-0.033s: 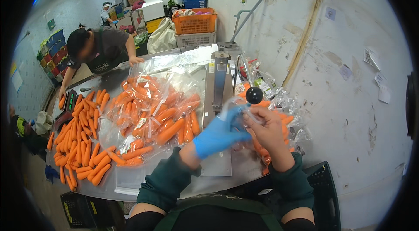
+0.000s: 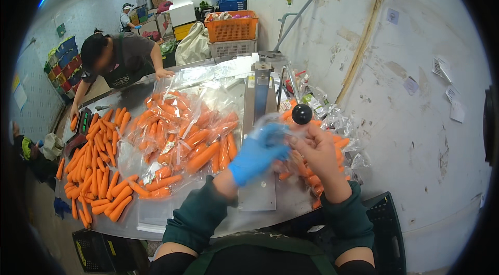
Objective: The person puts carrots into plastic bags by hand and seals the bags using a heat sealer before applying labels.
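Note:
In front of me, my left hand [image 2: 260,154], in a blue glove and somewhat blurred, is closed on the gathered neck of a clear plastic bag [image 2: 295,163] with carrots in it. Bare, my right hand [image 2: 318,151] pinches the same neck between thumb and fingers. The bag's lower part is largely hidden behind my hands. Just above them is the black ball knob [image 2: 301,114] of a lever on the metal bench device [image 2: 262,90]. Bagged carrots [image 2: 189,137] lie left of my hands; more bagged carrots [image 2: 338,142] lie right of them.
Loose carrots [image 2: 96,171] are heaped on the table's left, beside a scale [image 2: 82,127]. Across the table a co-worker [image 2: 125,54] leans in, one hand on a bag and one near the scale. A wall [image 2: 416,119] bounds the right; a dark crate [image 2: 387,223] stands below.
My left hand has shifted slightly left, away from the right hand. The right hand stays nearly in place, still pinching the bag.

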{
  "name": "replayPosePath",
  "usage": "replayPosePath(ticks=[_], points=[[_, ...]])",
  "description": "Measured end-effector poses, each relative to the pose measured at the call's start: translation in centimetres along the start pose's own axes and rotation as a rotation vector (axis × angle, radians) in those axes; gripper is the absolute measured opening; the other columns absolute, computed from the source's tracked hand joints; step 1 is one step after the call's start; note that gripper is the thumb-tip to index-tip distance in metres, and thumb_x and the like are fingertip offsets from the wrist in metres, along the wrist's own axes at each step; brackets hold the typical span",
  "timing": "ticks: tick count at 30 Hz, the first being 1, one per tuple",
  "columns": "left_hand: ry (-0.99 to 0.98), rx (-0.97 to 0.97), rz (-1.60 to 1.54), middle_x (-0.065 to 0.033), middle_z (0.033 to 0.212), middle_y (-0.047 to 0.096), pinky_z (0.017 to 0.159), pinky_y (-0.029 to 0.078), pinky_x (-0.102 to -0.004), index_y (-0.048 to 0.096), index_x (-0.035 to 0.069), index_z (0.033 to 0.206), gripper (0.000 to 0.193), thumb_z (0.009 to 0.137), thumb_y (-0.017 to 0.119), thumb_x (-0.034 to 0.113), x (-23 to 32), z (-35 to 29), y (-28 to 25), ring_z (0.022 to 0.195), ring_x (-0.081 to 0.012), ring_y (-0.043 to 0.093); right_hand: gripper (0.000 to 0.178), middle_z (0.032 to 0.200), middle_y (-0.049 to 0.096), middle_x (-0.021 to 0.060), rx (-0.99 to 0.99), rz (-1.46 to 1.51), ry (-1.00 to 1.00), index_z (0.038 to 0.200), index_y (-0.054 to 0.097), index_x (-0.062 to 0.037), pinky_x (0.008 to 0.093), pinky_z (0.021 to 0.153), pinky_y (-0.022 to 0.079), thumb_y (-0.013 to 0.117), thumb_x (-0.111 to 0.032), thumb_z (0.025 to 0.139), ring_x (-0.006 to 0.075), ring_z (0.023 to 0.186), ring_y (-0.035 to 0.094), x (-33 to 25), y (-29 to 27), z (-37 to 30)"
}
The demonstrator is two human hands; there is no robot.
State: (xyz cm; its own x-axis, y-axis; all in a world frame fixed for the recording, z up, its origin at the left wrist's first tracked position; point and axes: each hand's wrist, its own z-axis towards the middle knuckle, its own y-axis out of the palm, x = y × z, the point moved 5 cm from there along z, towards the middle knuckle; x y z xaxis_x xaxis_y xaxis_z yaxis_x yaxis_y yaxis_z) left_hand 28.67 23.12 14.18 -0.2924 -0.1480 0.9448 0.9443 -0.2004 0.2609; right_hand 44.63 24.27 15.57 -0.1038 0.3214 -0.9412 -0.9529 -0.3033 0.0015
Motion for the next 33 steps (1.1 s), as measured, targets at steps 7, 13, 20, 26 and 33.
replayPosePath(ticks=[7,13,20,26,33], points=[[0.002,0.454,-0.037,-0.0027,0.081,0.068,0.051,0.043,-0.0188,0.068,0.0,0.102,0.017,0.087,0.073,0.007,-3.3,-1.5,-8.7,0.063,-0.0066,0.061,0.035,0.101,0.067,0.0108,-0.239,0.08,0.154,0.122,0.057,-0.0015,0.0286,0.069,0.056,0.056,-0.027,0.099,0.0191,0.084,0.07,-3.4,0.6,4.7],[0.092,0.488,-0.039,-0.001,0.081,0.066,0.057,0.046,-0.0198,0.069,-0.001,0.108,0.022,0.087,0.071,0.006,-3.5,-2.0,-8.3,0.067,-0.0058,0.06,0.018,0.091,0.066,0.0079,-0.507,-0.721,-0.213,0.096,0.065,-0.014,0.0409,0.063,0.054,0.068,-0.019,0.079,0.0307,0.074,0.066,7.5,2.3,-14.0],[0.046,0.167,0.031,-0.0056,0.101,0.068,0.082,0.054,-0.0296,0.062,0.003,0.11,0.022,0.088,0.067,0.005,0.3,-0.5,-2.4,0.096,-0.0149,0.065,0.044,0.088,0.061,0.0074,-0.164,-0.517,-0.264,0.12,0.056,-0.0006,0.0317,0.061,0.049,0.073,-0.012,0.082,0.0149,0.069,0.06,5.0,0.7,-7.3],[0.672,0.175,0.575,-0.0141,0.117,0.065,0.088,0.052,-0.0363,0.056,0.004,0.131,0.05,0.084,0.072,0.015,3.4,-3.3,2.7,0.104,-0.0288,0.064,0.022,0.073,0.062,0.0088,0.267,-0.832,-0.206,0.108,0.063,0.0019,0.0374,0.055,0.048,0.065,-0.013,0.092,0.0197,0.067,0.061,13.5,-10.0,0.2],[0.034,0.899,1.187,-0.0226,0.139,0.048,0.106,0.04,-0.0471,0.046,0.003,0.138,0.075,0.079,0.077,0.036,-3.6,-7.4,-23.5,0.125,-0.0419,0.048,0.032,0.084,0.062,0.0048,0.844,-0.136,0.104,0.125,0.057,0.0015,0.0243,0.065,0.05,0.058,-0.012,0.096,0.0103,0.07,0.059,14.2,-20.9,2.8]])
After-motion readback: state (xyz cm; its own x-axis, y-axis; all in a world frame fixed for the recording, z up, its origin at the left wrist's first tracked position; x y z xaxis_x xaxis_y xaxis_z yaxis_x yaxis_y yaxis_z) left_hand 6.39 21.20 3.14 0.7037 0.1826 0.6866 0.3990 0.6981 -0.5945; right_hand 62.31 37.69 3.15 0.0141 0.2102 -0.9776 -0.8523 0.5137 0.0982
